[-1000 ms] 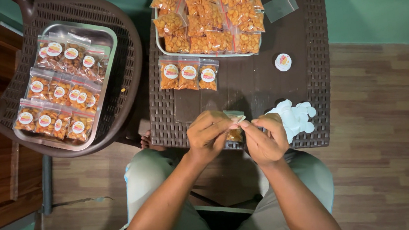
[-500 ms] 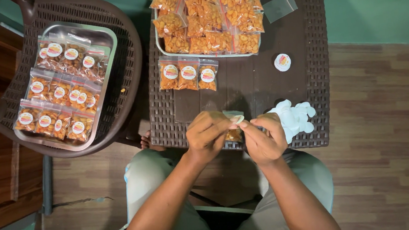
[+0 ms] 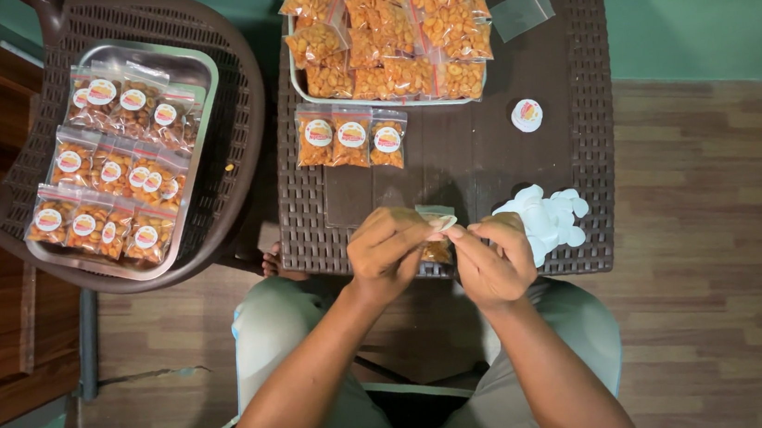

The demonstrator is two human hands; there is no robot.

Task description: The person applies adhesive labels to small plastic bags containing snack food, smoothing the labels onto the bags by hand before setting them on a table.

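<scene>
Both my hands meet over the near edge of a dark woven table [image 3: 468,154]. My left hand [image 3: 389,250] and my right hand [image 3: 490,257] pinch the top of a small clear snack packet [image 3: 437,236] filled with orange pieces, which is mostly hidden between my fingers. A pile of round white sticker backings [image 3: 544,217] lies right beside my right hand. Three labelled packets [image 3: 350,138] lie in a row on the table beyond my hands.
A white tray [image 3: 314,99] heaped with unlabelled orange snack packets sits at the table's far side. A round label sticker [image 3: 527,114] and an empty clear bag [image 3: 520,13] lie right of it. A metal tray [image 3: 201,82] of labelled packets rests on a brown chair [image 3: 236,163] at left.
My hands have stayed together over the packet, with only slight finger movement. Nothing else has moved.
</scene>
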